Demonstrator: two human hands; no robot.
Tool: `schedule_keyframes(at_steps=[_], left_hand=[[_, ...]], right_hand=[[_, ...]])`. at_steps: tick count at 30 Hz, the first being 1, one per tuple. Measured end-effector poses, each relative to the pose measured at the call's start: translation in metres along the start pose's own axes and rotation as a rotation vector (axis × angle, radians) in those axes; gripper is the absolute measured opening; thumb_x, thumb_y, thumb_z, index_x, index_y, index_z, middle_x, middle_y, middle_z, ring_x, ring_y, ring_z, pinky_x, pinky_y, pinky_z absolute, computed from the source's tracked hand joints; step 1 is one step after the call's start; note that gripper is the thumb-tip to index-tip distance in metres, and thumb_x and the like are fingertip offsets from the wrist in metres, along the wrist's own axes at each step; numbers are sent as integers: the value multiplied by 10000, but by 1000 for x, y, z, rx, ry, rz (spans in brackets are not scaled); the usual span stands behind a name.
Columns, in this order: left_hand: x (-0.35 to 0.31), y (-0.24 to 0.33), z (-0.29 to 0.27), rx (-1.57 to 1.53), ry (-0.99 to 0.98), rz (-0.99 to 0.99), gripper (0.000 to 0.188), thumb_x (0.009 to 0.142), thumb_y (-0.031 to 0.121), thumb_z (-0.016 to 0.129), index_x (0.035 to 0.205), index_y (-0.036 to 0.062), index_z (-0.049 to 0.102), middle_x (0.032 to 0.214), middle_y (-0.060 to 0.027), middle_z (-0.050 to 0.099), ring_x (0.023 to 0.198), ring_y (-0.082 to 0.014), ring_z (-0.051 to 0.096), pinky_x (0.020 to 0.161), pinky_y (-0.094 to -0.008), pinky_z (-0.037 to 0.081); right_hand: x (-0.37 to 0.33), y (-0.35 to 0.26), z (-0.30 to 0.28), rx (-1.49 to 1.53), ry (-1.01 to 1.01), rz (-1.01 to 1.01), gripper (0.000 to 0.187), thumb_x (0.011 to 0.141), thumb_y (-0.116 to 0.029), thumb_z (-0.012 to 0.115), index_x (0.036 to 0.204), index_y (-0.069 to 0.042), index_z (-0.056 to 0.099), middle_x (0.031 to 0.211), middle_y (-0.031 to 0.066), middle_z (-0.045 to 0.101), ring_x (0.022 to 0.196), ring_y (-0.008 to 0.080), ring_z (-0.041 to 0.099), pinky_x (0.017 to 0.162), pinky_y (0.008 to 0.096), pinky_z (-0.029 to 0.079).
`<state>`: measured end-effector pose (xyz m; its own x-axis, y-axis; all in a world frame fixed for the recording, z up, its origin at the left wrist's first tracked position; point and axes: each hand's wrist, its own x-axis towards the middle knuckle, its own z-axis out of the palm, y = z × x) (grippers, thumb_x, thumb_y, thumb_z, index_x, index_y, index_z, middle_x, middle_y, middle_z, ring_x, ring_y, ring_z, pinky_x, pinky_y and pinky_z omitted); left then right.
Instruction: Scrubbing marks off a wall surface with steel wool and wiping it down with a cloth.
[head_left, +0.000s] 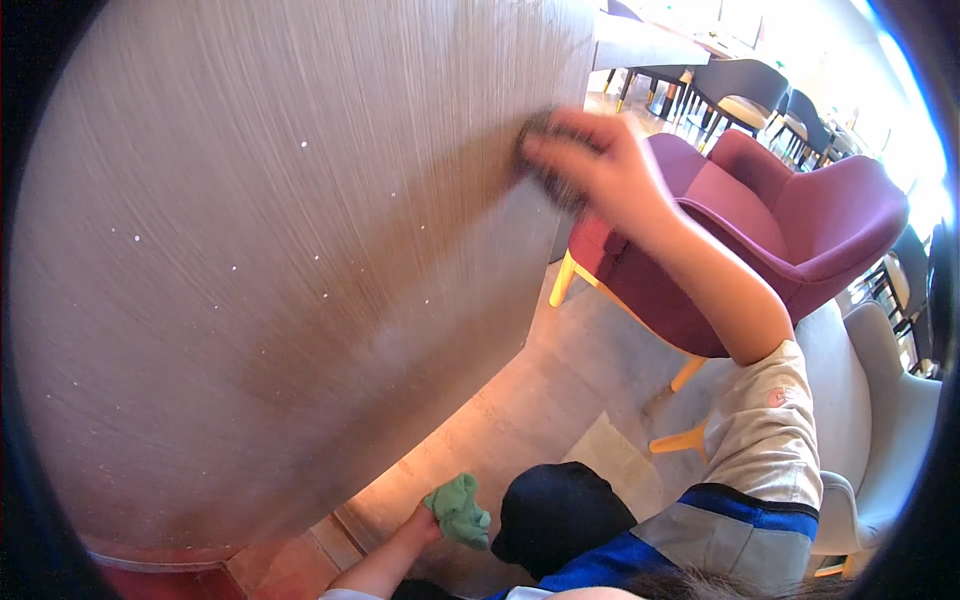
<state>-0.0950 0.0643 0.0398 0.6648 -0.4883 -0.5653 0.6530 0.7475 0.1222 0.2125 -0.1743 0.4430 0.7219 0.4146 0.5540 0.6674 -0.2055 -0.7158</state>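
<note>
My right hand [615,165] is stretched up to the right edge of a large brown-grey panel [300,220] with fine streaks. Its fingers are closed on a dark, rough-looking pad [550,180], pressed to or very near the panel; motion blur hides its exact kind. Small white specks dot the panel. Low down, below the panel's bottom edge, my left hand [430,522] is closed round a crumpled green cloth [460,512]. The cloth hides most of those fingers and hangs apart from the panel.
Just right of the panel stands a maroon armchair [800,225] with light wooden legs. A grey chair [880,400] and a round pale table [835,380] are beyond my right arm. My dark-clad knee [560,515] is over the tiled floor [510,400]. Dark chairs [740,85] stand farther back.
</note>
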Motion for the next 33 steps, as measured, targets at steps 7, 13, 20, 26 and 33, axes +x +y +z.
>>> schedule_keyframes(at_steps=[7,13,20,26,33], left_hand=[[-7,2,26,-103,-209,-96,308,918,292,504,1115,72,591,1067,-115,639,966,-273,623,914,-453,488],[1,0,12,-27,-141,-99,285,907,283,525,1091,81,604,1022,-104,647,936,-262,627,902,-433,491],[11,-14,-9,153,174,92,280,924,292,497,1070,73,591,998,-121,650,923,-302,639,854,-495,513],[42,-11,-86,-95,-74,-45,292,920,300,506,1072,69,599,1003,-131,650,926,-311,638,865,-505,508],[19,-8,-27,-71,-16,-39,304,916,318,514,1070,72,604,1004,-137,652,936,-327,637,852,-512,510]], right_hand=[[3,3,7,-221,4,-359,216,835,-203,668,898,3,651,714,9,597,697,64,513,647,231,439],[38,-15,-37,232,318,-101,255,813,-225,683,892,18,690,762,46,652,665,90,589,614,258,479],[-15,40,8,-83,186,-202,272,806,-239,690,892,16,654,790,99,645,774,153,590,750,302,468],[55,-10,-25,58,496,-335,244,842,-231,648,813,11,639,696,-4,565,631,52,468,562,221,370],[-31,71,11,-101,328,-183,191,823,-112,648,734,21,544,626,20,449,621,75,416,565,258,354]])
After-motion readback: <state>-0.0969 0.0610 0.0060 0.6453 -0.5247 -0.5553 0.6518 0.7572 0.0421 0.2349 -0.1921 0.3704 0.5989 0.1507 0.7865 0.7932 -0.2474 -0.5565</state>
